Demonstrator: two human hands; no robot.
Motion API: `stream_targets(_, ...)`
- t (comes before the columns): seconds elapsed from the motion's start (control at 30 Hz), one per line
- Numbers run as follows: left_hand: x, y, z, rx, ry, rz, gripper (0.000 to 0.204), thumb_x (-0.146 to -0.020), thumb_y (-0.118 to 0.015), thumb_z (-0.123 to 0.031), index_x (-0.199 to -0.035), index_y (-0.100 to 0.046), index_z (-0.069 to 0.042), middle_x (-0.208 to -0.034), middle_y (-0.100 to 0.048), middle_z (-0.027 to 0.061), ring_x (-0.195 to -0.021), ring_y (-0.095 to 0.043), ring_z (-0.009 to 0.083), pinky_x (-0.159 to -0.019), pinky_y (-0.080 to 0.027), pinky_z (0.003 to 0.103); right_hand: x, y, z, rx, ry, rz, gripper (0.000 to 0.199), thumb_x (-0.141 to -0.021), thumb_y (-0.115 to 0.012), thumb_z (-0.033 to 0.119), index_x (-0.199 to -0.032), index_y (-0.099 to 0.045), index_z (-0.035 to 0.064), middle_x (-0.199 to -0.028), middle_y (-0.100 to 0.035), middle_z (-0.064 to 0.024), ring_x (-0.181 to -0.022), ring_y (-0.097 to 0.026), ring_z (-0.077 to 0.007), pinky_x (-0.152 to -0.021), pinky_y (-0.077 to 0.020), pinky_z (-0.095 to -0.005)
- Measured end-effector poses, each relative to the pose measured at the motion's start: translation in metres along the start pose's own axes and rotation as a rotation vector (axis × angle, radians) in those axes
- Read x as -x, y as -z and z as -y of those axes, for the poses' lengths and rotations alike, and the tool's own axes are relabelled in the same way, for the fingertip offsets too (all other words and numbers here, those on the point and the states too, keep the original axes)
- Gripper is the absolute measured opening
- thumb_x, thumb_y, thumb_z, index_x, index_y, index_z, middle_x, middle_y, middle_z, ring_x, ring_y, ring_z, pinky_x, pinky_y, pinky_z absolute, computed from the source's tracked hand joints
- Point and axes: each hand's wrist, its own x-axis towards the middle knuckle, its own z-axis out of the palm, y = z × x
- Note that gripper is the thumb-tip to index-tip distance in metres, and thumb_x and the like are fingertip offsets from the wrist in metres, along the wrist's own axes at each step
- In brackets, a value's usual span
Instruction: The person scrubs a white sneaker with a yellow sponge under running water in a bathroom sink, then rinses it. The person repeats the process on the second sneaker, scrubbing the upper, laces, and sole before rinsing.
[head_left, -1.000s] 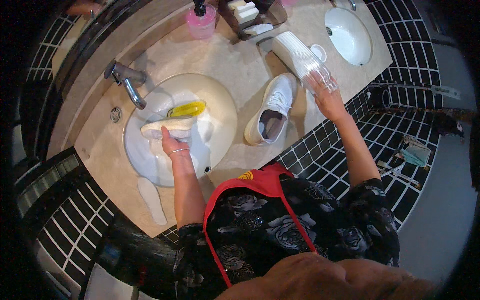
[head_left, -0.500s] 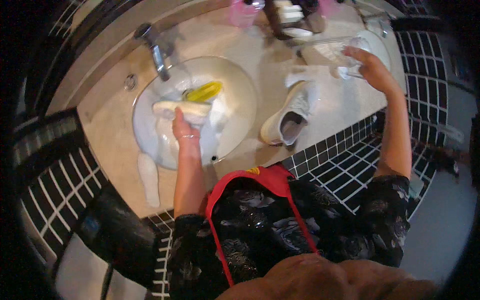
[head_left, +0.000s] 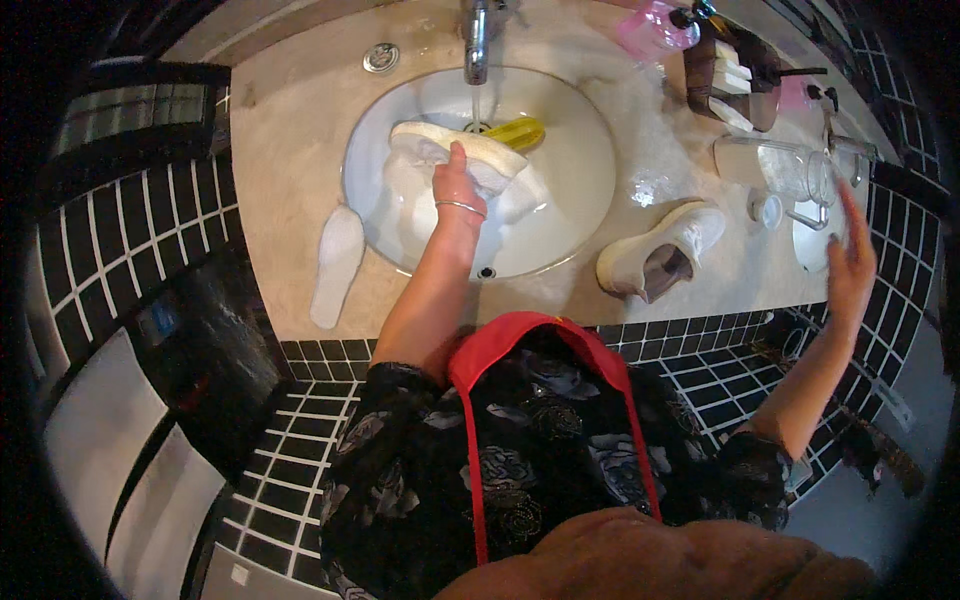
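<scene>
A white shoe (head_left: pixel 500 172) is tilted on its side in the white oval sink (head_left: pixel 585 190), with my left hand (head_left: pixel 458 185) closed on it. Behind it lies a yellow oblong object (head_left: pixel 518 133), possibly a scrubbing brush. Water runs from the faucet (head_left: pixel 477 50) at the back of the sink. At the far right, my right hand (head_left: pixel 850 250) has its fingers stretched out and holds nothing. It is beside the mouth of a clear jar (head_left: pixel 785 165) lying on its side, with whitish contents. Whether a fingertip touches the jar, I cannot tell.
A second white shoe (head_left: pixel 660 255) stands on the counter right of the sink. A white insole (head_left: pixel 340 262) lies left of it. A small white cap (head_left: pixel 767 210) sits near the jar. Behind are a brown caddy (head_left: pixel 762 110) and a pink bottle (head_left: pixel 657 30).
My view has swung, so everything sits farther right or higher. My right hand was over the jar and is now at its mouth end. My left hand keeps the shoe in the sink.
</scene>
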Motion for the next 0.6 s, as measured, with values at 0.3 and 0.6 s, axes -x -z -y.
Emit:
stream_targets(0.3, 0.022, 0.010, -0.019, 0.015, 0.055, 0.045, 0.039, -0.095, -0.063, -0.031, -0.103, -0.052, 0.006, -0.101, -0.061, 0.0169, -0.089, -0.063, 0.0273, -0.076, -0.055, 0.040, 0.025, -0.268, 0.134, -0.544, 0.240, 0.693, 0.059, -0.074, -0.049, -0.009, -0.132, -0.055, 0.0001, -0.134, -0.057, -0.0181, -0.128, -0.051, -0.0337, -0.111, -0.0369, -0.0375)
stream_targets(0.6, 0.029, 0.032, -0.030, -0.102, 0.134, 0.028, 0.036, -0.094, -0.064, -0.033, -0.097, -0.052, 0.000, -0.090, -0.059, 0.0103, -0.082, -0.061, 0.0204, -0.067, -0.053, 0.039, 0.036, -0.364, 0.144, -0.175, 0.488, 0.640, 0.052, -0.082, -0.060, 0.001, -0.132, -0.052, -0.0029, -0.142, -0.047, -0.0218, -0.129, -0.048, -0.0358, -0.106, -0.0425, -0.0408)
